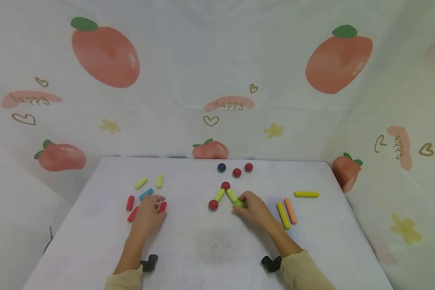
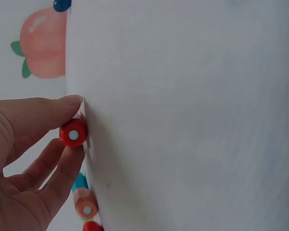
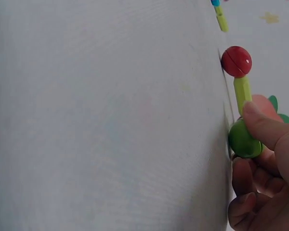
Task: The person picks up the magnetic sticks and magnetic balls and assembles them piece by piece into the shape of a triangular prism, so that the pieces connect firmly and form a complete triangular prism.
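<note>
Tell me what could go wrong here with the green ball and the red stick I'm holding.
The right hand pinches the green ball at the end of a yellow-green stick; a nudge might pull the little stick-and-ball frame apart. The left hand pinches a short red stick among other loose sticks and could knock them. The three loose balls near the far edge could roll.

Both forearms end in beige, loosely gathered sleeves pushed back from the wrists, a small black angular camera mount sits at the inner edge of each cuff, and the left hand [image 1: 147, 215] and right hand [image 1: 254, 210] are bare, without rings.
</note>
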The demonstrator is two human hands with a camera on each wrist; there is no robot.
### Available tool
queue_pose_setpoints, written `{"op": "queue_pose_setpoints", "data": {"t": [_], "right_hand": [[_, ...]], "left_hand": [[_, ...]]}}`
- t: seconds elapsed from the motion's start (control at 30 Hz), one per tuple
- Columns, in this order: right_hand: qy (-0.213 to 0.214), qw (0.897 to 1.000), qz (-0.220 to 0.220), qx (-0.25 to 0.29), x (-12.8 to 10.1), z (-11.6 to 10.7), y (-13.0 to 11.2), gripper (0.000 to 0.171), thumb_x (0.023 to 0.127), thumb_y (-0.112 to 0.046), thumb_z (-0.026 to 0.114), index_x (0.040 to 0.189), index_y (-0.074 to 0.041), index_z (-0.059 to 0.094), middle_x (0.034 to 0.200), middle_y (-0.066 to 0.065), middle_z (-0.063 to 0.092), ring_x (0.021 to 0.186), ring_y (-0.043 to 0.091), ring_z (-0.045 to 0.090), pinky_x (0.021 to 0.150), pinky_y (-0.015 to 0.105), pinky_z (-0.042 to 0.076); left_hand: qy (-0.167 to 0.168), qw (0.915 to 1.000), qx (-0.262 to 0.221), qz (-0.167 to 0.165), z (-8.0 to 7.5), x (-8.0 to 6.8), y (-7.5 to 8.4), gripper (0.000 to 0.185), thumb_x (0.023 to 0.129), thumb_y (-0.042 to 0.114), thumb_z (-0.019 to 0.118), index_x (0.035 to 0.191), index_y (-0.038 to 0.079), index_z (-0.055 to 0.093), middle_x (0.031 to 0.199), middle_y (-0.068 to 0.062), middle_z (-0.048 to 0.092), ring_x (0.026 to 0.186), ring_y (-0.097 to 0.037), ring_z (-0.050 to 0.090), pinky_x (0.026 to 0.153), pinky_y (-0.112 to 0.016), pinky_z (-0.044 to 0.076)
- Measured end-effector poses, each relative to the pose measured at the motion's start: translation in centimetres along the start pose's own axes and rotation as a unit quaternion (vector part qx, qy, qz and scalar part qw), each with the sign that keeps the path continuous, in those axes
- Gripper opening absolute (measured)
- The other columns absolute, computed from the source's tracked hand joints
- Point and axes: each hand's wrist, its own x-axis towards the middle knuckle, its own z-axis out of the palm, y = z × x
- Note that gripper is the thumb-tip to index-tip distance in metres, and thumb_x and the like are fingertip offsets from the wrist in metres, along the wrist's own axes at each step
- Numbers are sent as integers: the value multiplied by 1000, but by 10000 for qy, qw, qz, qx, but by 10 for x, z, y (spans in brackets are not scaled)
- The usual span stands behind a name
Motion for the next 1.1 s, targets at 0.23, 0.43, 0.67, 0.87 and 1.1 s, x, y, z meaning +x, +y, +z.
{"op": "queue_pose_setpoints", "data": {"t": [0.23,0.43,0.67,0.87,1.1], "right_hand": [[-49,10000,7,54,1,0,1,37,83,-29,85,110,-17,63,98,-4,63,86,12,54,77,27,49],[-75,9999,39,94,1,0,2,37,83,-30,85,110,-17,63,99,-4,63,86,12,54,77,27,50],[-62,9999,38,105,1,0,3,37,83,-31,85,109,-18,63,98,-5,62,86,12,54,76,26,49],[-15,9999,-35,143,1,-1,3,36,83,-32,85,107,-17,63,96,-5,63,84,12,54,74,24,49],[80,9994,-303,139,0,0,5,34,83,-27,85,106,-16,63,96,-4,63,84,11,54,73,22,48]], "left_hand": [[-161,9994,-288,136,10,8,18,45,88,15,76,132,13,63,123,-9,70,113,-27,63,94,-45,59],[-449,9927,-776,801,20,15,60,34,90,16,77,122,22,70,117,-1,70,109,-22,63,95,-43,59],[-908,9816,-746,1507,53,19,107,27,90,17,78,115,25,74,112,5,71,108,-18,62,93,-39,59],[-1370,9712,-109,1946,72,23,133,24,88,18,79,112,22,75,101,4,74,95,-15,60,90,-35,57],[-1476,9686,165,1994,85,24,144,19,88,15,80,105,21,77,96,5,72,93,-14,58,90,-31,57]]}}
